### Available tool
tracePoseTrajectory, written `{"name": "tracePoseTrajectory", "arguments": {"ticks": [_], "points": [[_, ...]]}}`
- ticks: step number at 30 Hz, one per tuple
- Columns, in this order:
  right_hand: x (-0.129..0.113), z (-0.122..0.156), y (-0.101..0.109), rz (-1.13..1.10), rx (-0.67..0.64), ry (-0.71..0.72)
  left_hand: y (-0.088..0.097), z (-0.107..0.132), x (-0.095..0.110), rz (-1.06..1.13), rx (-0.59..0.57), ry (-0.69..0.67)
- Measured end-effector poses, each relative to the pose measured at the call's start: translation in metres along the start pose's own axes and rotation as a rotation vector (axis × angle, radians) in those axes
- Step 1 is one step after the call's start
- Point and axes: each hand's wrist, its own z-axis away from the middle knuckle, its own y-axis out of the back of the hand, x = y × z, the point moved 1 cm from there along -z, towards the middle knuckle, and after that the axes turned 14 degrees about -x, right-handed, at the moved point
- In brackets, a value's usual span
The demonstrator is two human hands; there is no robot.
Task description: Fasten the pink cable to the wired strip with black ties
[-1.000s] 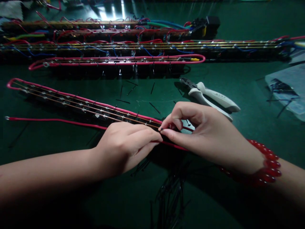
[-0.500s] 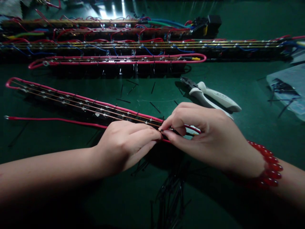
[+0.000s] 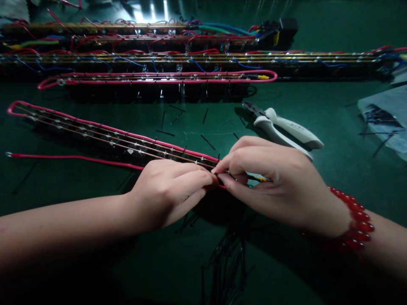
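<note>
A long black strip [image 3: 111, 143] with copper rods and solder joints lies aslant before me, a red wire tied along its far edge. My left hand [image 3: 176, 188] is closed over the strip's near edge near the right end, on a loose red wire [image 3: 76, 158] that comes out at left with a metal lug. Fingertips of my right hand [image 3: 270, 182] pinch a small dark piece, apparently a black cable tie [image 3: 216, 174], right beside the left fingertips. The fingers hide most of it. A yellow-tipped lead [image 3: 262, 179] shows under the right palm.
White-handled cutting pliers [image 3: 295, 131] lie just beyond my right hand. Several wired strips [image 3: 178, 59] run across the back. Cut tie ends [image 3: 207, 142] are scattered on the green table, a bundle of black cable ties [image 3: 229, 254] lies in front, and a plastic bag [image 3: 386, 108] lies at right.
Both hands stay at nearly the same spot on the strip, with only a slight shift of the right wrist. The view has moved a little.
</note>
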Motion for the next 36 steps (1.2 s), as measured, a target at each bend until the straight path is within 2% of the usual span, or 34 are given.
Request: {"name": "tracePoseTrajectory", "arguments": {"ticks": [10,22,36], "points": [[0.0009,-0.0023,-0.0020,-0.018,-0.009,0.012,-0.0002,0.0001,-0.0017,-0.014,-0.001,-0.023],[0.0052,-0.0023,-0.0065,-0.116,0.003,-0.020,0.0003,0.0006,-0.0045,-0.099,-0.112,-0.049],[0.0055,-0.0020,-0.0068,-0.153,0.001,-0.058,0.0018,-0.0004,-0.0048,-0.079,-0.076,-0.053]]}}
